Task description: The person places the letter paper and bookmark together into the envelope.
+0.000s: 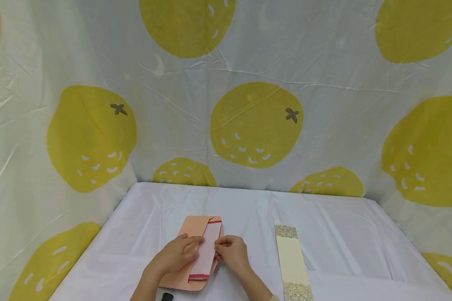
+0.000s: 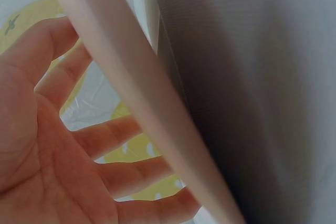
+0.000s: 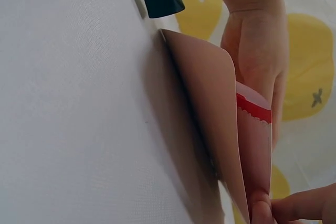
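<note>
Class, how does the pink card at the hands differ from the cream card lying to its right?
The pink card has red bands near its ends; the cream card has lacy patterned ends.
The right hand pinches the pink card's edge, against the peach envelope; the cream card lies untouched on the white cloth.
Both are long and narrow.

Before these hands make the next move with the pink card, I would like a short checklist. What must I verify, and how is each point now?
1. Right hand pinches the pale pink paper card with red end bands at its edge: ok.
2. Left hand touches the peach paper envelope: ok.
3. Card fully covered by the envelope: not ok, both red bands show.
4. How deep the card's left side is tucked: cannot tell, hidden.
5. Cream rectangular card with lace-patterned ends lies apart, to the right: ok.
</note>
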Demonstrator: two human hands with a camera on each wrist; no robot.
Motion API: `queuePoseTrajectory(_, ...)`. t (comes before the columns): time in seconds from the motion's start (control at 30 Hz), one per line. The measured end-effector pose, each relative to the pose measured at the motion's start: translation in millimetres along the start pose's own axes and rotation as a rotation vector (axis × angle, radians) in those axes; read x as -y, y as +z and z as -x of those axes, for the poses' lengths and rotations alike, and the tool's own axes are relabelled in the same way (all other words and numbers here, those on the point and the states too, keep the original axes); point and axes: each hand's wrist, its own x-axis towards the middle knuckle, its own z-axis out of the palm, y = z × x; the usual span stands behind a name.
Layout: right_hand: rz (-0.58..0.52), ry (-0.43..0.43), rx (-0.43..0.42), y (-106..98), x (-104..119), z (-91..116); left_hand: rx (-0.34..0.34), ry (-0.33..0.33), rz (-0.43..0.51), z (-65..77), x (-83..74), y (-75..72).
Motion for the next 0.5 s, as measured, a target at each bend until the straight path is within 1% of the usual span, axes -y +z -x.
queuePoseTrajectory(0.23,0.029,-0.012,0.002,4.8,-2.6,-0.9,0.012,-0.016,0.013,-0.3,0.6,-0.5)
queuePoseTrajectory(0.5,0.054,-0.014,0.007,9.3,-3.6,-2.0,0.014,-0.005,0.016,-0.8,2.3,-0.2)
